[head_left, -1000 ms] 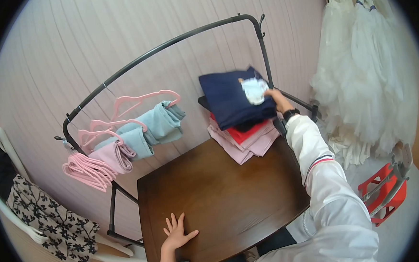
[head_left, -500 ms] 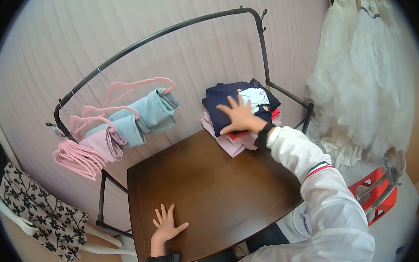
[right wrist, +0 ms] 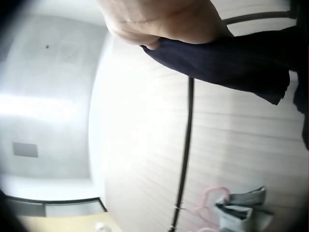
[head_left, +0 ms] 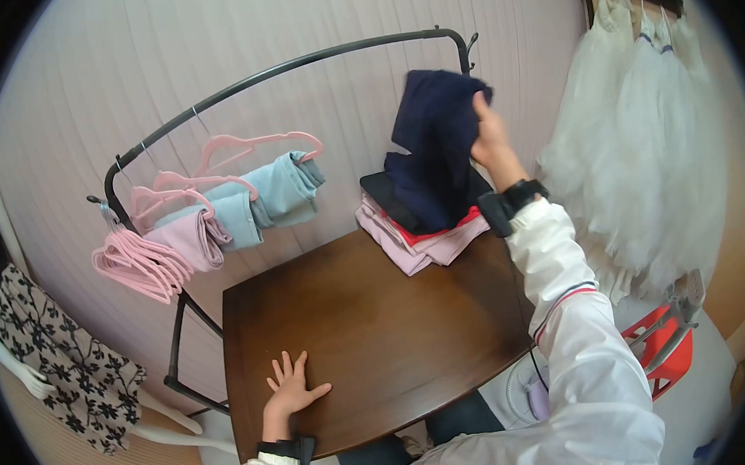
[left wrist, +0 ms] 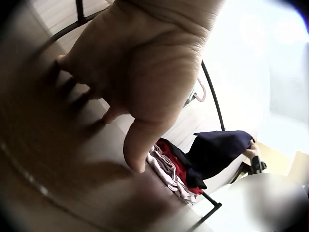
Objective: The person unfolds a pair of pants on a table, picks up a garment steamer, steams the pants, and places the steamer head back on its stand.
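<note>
1. Brown wooden table [head_left: 379,334] against a pale wall; black clothes rail [head_left: 277,68] behind it.
2. Right hand [head_left: 490,140] grasps the navy garment [head_left: 435,143], lifted clear above the folded stack [head_left: 419,234] at the far right corner of the table.
3. Left hand [head_left: 290,391] lies flat, fingers spread, at the near edge.
4. Judged early: one garment raised, the stack not yet worked.
5. Count: three garments hung on pink hangers [head_left: 239,147]; spare hangers [head_left: 136,264] bunched at left.
</note>
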A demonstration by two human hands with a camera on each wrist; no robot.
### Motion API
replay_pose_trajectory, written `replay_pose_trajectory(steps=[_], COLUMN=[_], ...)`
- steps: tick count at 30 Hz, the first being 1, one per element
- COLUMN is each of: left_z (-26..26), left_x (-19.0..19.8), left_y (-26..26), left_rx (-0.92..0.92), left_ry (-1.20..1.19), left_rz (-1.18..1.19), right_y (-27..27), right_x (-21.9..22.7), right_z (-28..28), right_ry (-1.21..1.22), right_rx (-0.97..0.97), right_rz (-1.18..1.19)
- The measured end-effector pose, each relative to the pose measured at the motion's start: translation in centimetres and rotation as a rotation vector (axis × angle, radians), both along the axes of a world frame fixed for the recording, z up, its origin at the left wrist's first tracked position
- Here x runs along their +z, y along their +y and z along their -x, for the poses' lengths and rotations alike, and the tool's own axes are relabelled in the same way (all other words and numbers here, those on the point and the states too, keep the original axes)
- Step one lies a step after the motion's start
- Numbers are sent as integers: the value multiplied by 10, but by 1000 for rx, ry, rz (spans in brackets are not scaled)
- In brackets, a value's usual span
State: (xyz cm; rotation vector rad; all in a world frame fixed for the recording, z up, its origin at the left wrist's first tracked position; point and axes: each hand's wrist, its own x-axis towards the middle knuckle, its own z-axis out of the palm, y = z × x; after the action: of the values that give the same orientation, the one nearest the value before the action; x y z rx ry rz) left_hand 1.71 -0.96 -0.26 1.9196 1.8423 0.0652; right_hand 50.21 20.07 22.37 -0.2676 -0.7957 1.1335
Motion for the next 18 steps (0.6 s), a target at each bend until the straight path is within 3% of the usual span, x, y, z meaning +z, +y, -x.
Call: replay_pose_trajectory(steps=[3, 6, 8, 10, 14, 16, 18], left_z=[-7, -30, -70, -104, -137, -142, -129], left_x=[6, 20, 38, 63, 79, 75, 65], left_y=[8, 18, 6, -2, -5, 1, 8], left_rx=[22, -183, -316, -338, -320, -192, -72], left_ry=[-7, -135, -390, -616, -811, -993, -1160], left_rz=[75, -112, -363, -355, -400, -531, -466], right_y=[-48, -93, -115, -127, -149, -162, -162], right_x=[30, 48, 55, 52, 49, 46, 39], right_z=[-3, 15, 40, 59, 103, 120, 131], right_ry=[7, 27, 28, -11, -43, -59, -59], right_rx=[32, 126, 187, 220, 424, 555, 641], right_rz=[-77, -140, -116, -120, -123, -141, -186])
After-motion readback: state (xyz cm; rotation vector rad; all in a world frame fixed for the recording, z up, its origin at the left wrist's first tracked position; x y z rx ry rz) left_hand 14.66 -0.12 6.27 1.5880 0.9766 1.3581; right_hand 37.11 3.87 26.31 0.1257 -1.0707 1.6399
